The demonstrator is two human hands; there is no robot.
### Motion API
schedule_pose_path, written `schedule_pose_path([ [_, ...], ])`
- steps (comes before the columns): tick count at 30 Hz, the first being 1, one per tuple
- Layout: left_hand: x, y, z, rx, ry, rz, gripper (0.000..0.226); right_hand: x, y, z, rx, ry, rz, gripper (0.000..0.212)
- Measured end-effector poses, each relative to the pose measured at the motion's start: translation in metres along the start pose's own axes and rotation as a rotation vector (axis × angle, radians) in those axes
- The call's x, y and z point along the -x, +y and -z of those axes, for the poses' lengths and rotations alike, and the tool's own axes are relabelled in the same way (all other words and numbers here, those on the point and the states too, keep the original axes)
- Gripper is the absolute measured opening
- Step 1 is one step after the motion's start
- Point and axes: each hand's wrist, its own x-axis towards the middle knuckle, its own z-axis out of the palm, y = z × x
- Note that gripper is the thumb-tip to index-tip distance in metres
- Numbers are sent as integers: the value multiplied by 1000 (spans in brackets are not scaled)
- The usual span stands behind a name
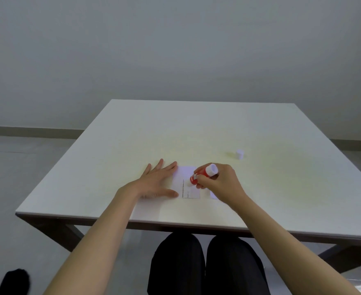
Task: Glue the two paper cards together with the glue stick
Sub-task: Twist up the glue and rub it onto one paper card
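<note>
The glue stick (pixel 203 173) is held tilted in the right hand (pixel 220 180), its tip pressed down onto the white card (pixel 186 184) that lies near the front edge of the desk (pixel 196 128), while its white base end points up and away. The card is pinned at its left edge by the left hand (pixel 156 182), which is laid flat with the fingers spread and nothing grasped. If the flat hand is lifted or its pressure eased while the stick is dragged, the card is likely to be pulled along or creased, since thin paper is easily caught by tacky glue. Glue may also be smeared past the card's edge onto the desk, so that the card sticks there. A small white cap (pixel 239 154) stands well apart to the right, on the far side, and could be knocked over by a wide sweep of the right arm. The second card is hard to make out: a pale patch (pixel 213 194) is seen just under the right wrist, and whether it is that card cannot be told. The contact of the tip with the paper is partly covered by the fingers, any glue already laid cannot be seen, and the print on the card is too small to be read.
</note>
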Motion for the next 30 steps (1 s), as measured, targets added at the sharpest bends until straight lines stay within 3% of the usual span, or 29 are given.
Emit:
schedule_pose_path([
  [3, 1, 2, 0, -7, -5, -5, 96, 3, 7, -7, 25, -84, -40, 6],
  [11, 1, 0, 1, -25, -3, -22, 93, -19, 9, 11, 50, 83, -51, 6],
  [18, 4, 3, 1, 9, 0, -11, 94, -25, 2, -27, -2, -142, -14, 7],
  [26, 6, 6, 5, -63, -21, -34, 92, -48, 4, -18, 3, 94, -67, 9],
  [30, 6, 5, 5, -37, -12, -43, 89, -49, -1, -32, -12, 26, -43, 6],
])
